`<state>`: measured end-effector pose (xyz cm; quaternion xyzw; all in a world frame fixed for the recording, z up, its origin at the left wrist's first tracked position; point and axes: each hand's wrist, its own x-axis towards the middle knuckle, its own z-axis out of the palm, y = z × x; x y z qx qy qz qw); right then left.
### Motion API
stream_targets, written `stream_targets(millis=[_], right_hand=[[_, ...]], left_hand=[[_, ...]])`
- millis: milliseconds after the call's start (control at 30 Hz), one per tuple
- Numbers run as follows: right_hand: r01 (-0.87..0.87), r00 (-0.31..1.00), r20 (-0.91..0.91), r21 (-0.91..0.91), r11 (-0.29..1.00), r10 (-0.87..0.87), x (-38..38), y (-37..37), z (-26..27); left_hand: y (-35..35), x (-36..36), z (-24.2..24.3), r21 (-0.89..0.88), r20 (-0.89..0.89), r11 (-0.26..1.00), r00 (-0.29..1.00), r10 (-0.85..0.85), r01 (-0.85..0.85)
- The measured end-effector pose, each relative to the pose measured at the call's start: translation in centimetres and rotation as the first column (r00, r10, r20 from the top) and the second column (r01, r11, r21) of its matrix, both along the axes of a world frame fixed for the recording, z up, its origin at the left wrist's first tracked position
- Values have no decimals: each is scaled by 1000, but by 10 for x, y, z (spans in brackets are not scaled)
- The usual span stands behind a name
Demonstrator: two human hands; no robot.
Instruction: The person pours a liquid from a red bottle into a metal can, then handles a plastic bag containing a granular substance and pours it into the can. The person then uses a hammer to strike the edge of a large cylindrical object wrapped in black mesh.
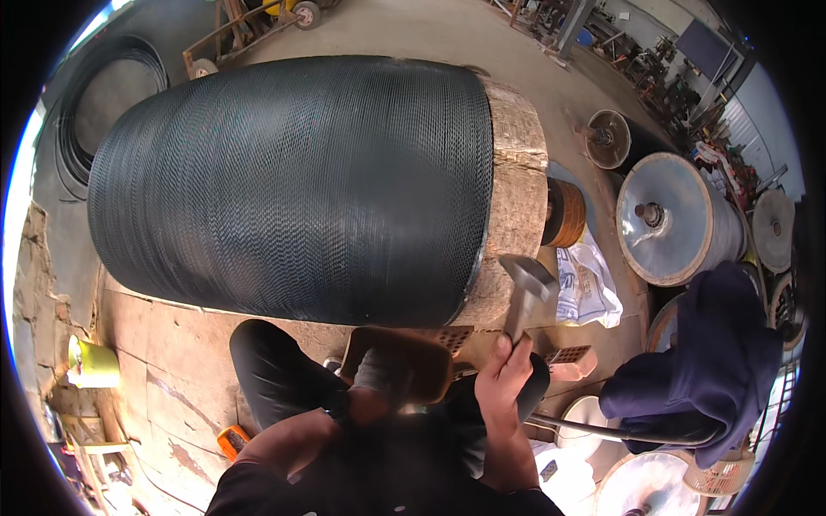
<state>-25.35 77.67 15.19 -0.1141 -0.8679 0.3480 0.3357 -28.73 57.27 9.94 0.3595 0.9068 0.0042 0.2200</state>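
Note:
My right hand [504,377] grips the handle of a steel-headed hammer [529,276], raised by the drum's right end. The large drum [297,193] lies on its side before me, wrapped in tightly wound black material with a fine ridged pattern. A bare, rough, fibrous tan band [516,200] circles its right end. My left hand [381,377] seems to wear a grey glove and rests low between my knees, in front of a dark brown block [419,364]. Shadow and blur hide its fingers and whatever they might hold.
An orange-brown wheel-like part [568,213] sits on the drum's right end, above a white printed sack [587,280]. A perforated brick [571,362] lies by my right knee. Metal-ended rollers [664,219] and a navy garment [690,367] are rightward; a black coil [68,129] leans left.

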Motion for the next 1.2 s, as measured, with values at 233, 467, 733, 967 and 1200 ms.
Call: stream_targets(millis=[233,467,733,967,1200], right_hand=[[2,998,65,27,1000,-3,1,-2,10],[43,977,200,158,987,-75,-3,1,4],[-54,952,-307,-136,989,10,1,6,-3],[-54,990,-138,-280,958,16,8,-6,12],[84,990,111,10,996,-84,1,1,4]], left_hand=[[-4,1,-1,102,71,984,987,142,-149],[-6,-19,54,675,-60,732,982,180,-93],[3,-110,120,737,-655,568,594,466,366],[12,-172,131,612,-791,616,383,477,496],[8,-173,123,602,-798,559,406,445,571]])
